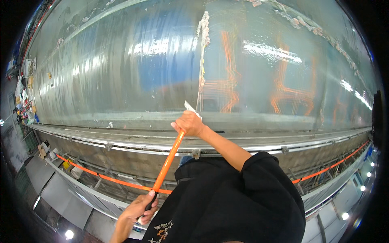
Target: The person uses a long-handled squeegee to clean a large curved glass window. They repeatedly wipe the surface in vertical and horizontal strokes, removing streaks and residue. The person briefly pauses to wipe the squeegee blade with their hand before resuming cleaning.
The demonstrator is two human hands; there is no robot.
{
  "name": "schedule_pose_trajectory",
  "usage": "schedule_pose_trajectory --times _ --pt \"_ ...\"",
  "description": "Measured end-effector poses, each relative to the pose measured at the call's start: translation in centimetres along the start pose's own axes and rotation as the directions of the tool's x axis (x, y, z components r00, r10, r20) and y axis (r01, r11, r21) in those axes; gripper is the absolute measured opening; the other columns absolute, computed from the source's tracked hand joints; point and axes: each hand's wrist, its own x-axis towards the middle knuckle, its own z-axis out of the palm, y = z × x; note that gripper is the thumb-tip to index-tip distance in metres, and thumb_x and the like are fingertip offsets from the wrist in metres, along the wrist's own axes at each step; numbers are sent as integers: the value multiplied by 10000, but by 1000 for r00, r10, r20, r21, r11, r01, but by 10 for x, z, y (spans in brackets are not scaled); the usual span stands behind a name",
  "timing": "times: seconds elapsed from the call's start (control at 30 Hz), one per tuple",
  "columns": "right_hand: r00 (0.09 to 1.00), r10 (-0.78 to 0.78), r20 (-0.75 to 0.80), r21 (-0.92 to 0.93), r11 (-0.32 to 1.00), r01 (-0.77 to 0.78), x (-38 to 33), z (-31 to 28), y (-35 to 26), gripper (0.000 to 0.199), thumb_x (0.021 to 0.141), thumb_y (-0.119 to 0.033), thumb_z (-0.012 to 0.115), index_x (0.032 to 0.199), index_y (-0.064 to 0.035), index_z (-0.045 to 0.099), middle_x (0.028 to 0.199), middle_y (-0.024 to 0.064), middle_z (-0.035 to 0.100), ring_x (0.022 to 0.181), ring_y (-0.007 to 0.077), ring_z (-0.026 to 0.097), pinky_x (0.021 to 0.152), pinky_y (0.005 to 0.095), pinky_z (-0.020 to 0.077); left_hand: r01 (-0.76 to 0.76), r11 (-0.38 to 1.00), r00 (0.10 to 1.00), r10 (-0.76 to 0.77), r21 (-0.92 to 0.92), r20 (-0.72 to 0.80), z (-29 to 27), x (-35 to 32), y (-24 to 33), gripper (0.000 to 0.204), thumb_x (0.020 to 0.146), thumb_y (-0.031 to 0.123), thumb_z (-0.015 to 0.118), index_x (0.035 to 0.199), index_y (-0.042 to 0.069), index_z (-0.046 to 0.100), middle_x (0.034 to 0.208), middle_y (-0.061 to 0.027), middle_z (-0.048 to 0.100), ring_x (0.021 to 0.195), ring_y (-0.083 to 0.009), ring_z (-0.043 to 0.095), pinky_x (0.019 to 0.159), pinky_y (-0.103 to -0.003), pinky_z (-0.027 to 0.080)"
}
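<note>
Big shiny grey surface (109,93) is filling upper frame; orange pole (166,166) is slanting thru lower ctr; L hand (137,209), lower left, is clasping its bottom end; R hand (190,123), mid-frame, is gripping its top end nr pale tip (189,106).

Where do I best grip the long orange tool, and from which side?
Probably halfway along the long orange tool, between left hand and right hand, from the left: that stretch is straight, slim and bare, with the black shirt on its right.
</note>
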Motion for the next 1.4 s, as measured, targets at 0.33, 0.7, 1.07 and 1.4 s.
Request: schedule_pose_trajectory --times 0.33,0.7,1.07,1.4 --pt "992 -83 -98 -150 986 68 214 -88 207 477 931 -276 654 528 -141 438 492 69 441 454 281 423 487 387 363 -90 990 996 91 -110 9 61 -40 261 565 1025 624 364 795 110 411 477 39 323 292 -81 317 263 -262 308" --pt "958 4 288 -135 990 36 327 -159 307 568 1013 -461 477 601 -77 547 603 149 558 588 366 549 590 460 437 -256 912 908 341 -321 243 74 5 361 535 1034 614 338 814 138 446 465 56 356 257 -79 340 207 -254 308" --pt "961 -5 278 58 998 -12 16 -2 -6 553 963 -414 539 508 -100 532 476 96 520 436 331 448 566 408 396 -47 963 988 84 -265 133 -16 19 -35 535 1029 605 368 841 108 430 504 46 326 309 -69 304 260 -245 284" --pt "998 52 32 34 998 -53 -45 -11 -25 467 892 -221 689 521 -146 417 444 48 432 411 252 427 503 380 337 4 996 999 -1 84 -45 16 22 -39 509 1055 529 404 808 87 453 495 26 339 314 -88 344 286 -250 296"
